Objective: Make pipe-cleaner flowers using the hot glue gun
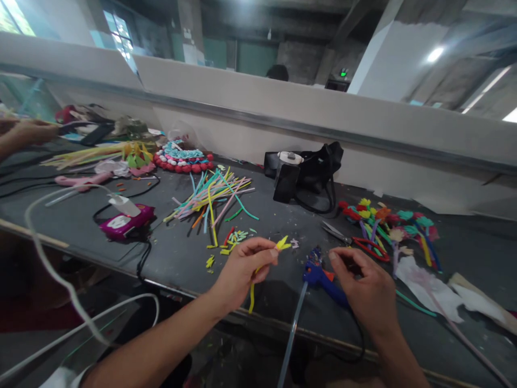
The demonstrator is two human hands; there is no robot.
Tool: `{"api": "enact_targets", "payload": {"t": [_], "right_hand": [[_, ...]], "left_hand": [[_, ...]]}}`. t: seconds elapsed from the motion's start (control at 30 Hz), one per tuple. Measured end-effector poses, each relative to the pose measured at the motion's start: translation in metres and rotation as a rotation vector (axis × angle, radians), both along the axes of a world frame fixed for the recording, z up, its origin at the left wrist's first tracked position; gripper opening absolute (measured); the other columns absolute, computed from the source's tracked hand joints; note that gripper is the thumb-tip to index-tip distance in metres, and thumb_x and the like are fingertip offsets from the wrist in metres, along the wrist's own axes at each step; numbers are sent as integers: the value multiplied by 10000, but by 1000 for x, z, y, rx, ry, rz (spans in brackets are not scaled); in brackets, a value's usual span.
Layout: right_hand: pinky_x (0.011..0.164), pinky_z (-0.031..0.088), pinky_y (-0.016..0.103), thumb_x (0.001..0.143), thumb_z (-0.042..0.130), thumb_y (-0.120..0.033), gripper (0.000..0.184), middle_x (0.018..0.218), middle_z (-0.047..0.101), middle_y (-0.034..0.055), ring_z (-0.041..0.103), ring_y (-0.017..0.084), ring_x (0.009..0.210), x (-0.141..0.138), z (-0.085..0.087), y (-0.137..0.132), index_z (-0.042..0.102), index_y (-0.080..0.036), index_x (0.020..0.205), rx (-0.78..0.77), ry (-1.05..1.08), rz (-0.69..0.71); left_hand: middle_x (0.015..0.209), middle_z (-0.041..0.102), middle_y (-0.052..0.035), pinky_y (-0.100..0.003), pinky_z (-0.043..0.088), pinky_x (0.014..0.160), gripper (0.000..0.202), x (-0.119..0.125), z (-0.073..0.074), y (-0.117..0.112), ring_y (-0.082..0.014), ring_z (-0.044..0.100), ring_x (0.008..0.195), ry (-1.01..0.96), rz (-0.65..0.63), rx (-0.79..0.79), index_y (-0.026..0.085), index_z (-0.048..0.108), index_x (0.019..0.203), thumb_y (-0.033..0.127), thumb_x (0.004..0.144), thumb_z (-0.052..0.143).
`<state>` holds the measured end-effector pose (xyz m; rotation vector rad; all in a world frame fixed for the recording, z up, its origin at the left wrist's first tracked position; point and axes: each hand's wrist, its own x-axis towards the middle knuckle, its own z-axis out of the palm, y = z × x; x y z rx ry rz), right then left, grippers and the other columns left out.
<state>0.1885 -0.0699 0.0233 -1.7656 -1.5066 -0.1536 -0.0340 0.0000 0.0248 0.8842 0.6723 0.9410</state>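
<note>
My left hand (pixel 250 267) pinches a yellow pipe cleaner (pixel 252 297). Short yellow pieces (pixel 283 243) fan out at its top, past the fingertips, and its stem hangs below the hand. To the right, my right hand (pixel 365 285) is curled with thumb and forefinger close together; whatever may be between them cannot be made out. Between the hands a blue glue gun (pixel 325 283) lies on the dark table (pixel 258 215), a clear glue stick (pixel 294 328) sticking out toward me. Just beyond my right hand are scissors with red handles (pixel 369 249).
Colourful pipe cleaners (pixel 218 196) lie beyond my left hand, with short cut pieces (pixel 238 236) nearer. Finished fuzzy flowers (pixel 388 218) are at the right. A black bag (pixel 323 167) stands by the back wall. A purple power strip (pixel 127 221) and another person's hand (pixel 32 132) are at left.
</note>
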Motion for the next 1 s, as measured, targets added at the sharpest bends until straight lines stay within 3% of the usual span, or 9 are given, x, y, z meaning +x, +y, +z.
{"api": "enact_targets", "payload": {"t": [0.13, 0.33, 0.47, 0.57, 0.7, 0.8, 1.0], "right_hand": [[664, 472, 293, 871, 516, -437, 274, 829, 708, 34, 635, 176, 696, 30, -8, 0, 670, -211, 852, -86, -79, -49], [565, 462, 298, 821, 493, -448, 271, 736, 704, 15, 661, 200, 628, 68, -25, -8, 671, -245, 843, -368, -70, -127], [613, 484, 342, 826, 435, -412, 285, 793, 721, 55, 684, 244, 706, 103, -41, -18, 650, -236, 890, -397, -195, -306], [683, 496, 395, 808, 422, -361, 300, 863, 727, 113, 685, 295, 793, 130, -52, -18, 654, -201, 911, -401, -237, -352], [806, 497, 406, 827, 379, -287, 392, 1037, 703, 164, 662, 300, 961, 148, -61, 2, 624, -133, 1092, -376, -259, -362], [876, 480, 383, 807, 443, -261, 456, 1143, 671, 176, 630, 290, 1050, 151, -66, 26, 571, -105, 1216, -395, -296, -296], [780, 491, 325, 715, 599, -246, 459, 1139, 689, 121, 659, 270, 993, 166, -75, 60, 628, -185, 1169, -472, -345, -224]], "left_hand": [[591, 552, 19, -196, 162, 415, 113, -3, 3, 2, -30, 339, 449, -45, -44, -27, 147, 661, 754, 229, 706, 723], [573, 476, 21, -219, 157, 426, 199, -7, 8, 3, -41, 298, 451, -1, -100, 27, 123, 681, 741, 313, 790, 642], [562, 496, 23, -210, 148, 427, 176, -5, 8, 3, -35, 289, 443, 2, -102, 6, 138, 654, 707, 306, 752, 687], [574, 522, 20, -205, 133, 426, 162, -3, 7, 3, -27, 286, 438, -25, -113, -18, 143, 645, 709, 290, 731, 709], [529, 449, 50, -204, 133, 427, 168, -1, 4, 2, -20, 257, 425, -27, -130, 3, 137, 660, 727, 295, 746, 712], [493, 388, 69, -200, 147, 431, 174, 2, 3, 2, -22, 244, 427, -14, -111, 38, 134, 668, 734, 300, 761, 713], [505, 377, 80, -199, 155, 434, 175, 4, 3, 3, -25, 233, 439, 6, -45, 74, 142, 661, 753, 300, 751, 737]]}}
